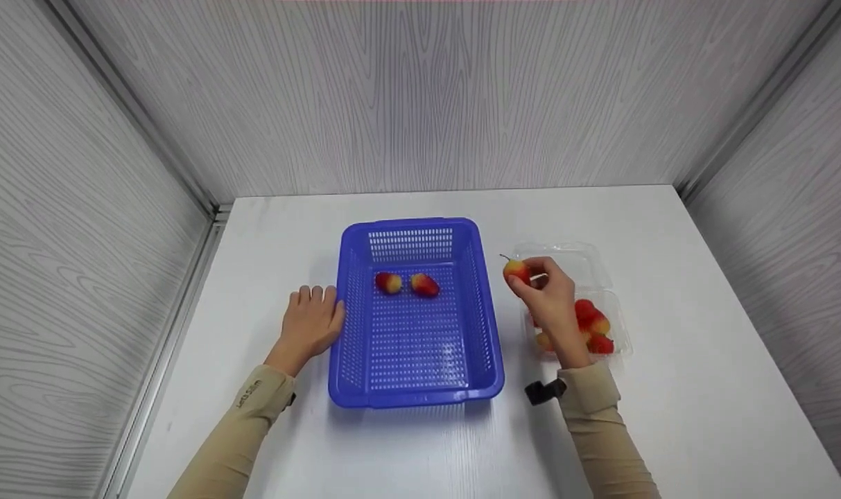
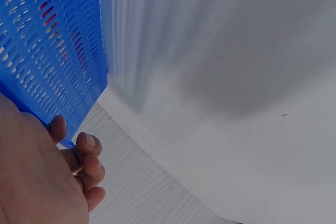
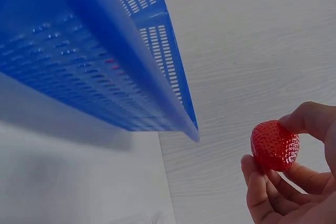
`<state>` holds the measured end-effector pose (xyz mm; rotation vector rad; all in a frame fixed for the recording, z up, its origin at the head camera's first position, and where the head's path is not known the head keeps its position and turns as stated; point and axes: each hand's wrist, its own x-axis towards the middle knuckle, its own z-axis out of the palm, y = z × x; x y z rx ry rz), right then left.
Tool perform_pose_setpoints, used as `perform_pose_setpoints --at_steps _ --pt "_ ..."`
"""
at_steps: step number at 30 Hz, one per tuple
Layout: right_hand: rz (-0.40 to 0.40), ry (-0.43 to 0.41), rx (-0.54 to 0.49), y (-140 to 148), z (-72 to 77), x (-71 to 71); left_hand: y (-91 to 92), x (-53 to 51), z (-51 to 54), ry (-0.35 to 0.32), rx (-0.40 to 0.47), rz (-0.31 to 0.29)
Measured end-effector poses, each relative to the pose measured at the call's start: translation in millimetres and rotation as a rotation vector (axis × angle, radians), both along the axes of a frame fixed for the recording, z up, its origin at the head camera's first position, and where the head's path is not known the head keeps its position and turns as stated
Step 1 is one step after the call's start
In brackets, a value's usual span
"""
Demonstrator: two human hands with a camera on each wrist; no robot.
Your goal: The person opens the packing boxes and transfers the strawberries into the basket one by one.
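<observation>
Between thumb and fingertips, my right hand (image 1: 552, 294) pinches a red strawberry (image 1: 516, 272) with a yellow top and a thin stem. It is held in the air just right of the blue basket (image 1: 486, 333); the right wrist view shows the strawberry's (image 3: 274, 145) dimpled red side. My left hand (image 1: 313, 322) lies against the basket's left side, thumb at the rim and the other fingers loosely bent outside it, as the left wrist view shows. On the basket floor lie two red-and-yellow strawberries, one on the left (image 1: 388, 283) and one on the right (image 1: 425, 285).
Right of the basket, a clear plastic box (image 1: 621, 322) stands with its lid (image 1: 573, 260) folded back. Several strawberries (image 1: 591, 319) lie in it, partly hidden by my right forearm. Wood-grain panels (image 1: 406, 97) enclose the white table (image 1: 274, 235) at back and sides.
</observation>
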<state>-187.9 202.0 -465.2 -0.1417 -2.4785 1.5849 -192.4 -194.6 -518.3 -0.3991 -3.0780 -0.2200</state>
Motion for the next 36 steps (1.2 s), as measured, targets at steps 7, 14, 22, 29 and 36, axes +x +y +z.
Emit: perform_pose_setpoints --at_steps 7,14,22,29,36 --pt "0.059 0.039 -0.026 -31 4.2 -20.2 0.8 -0.4 2.1 -0.002 0.007 -0.002" --pt "0.079 0.063 0.004 -58 5.3 -42.2 0.5 0.0 1.5 0.040 -0.003 -0.012" --pt "0.109 -0.008 0.052 -88 -3.0 -62.7 0.8 1.1 0.6 0.038 0.009 -0.009" --pt "0.118 -0.029 0.269 -106 -20.8 -74.6 0.4 0.7 1.7 0.020 0.011 -0.001" --pt "0.111 -0.103 0.457 -121 -42.4 -77.2 1.2 1.5 1.0 0.035 0.013 -0.004"
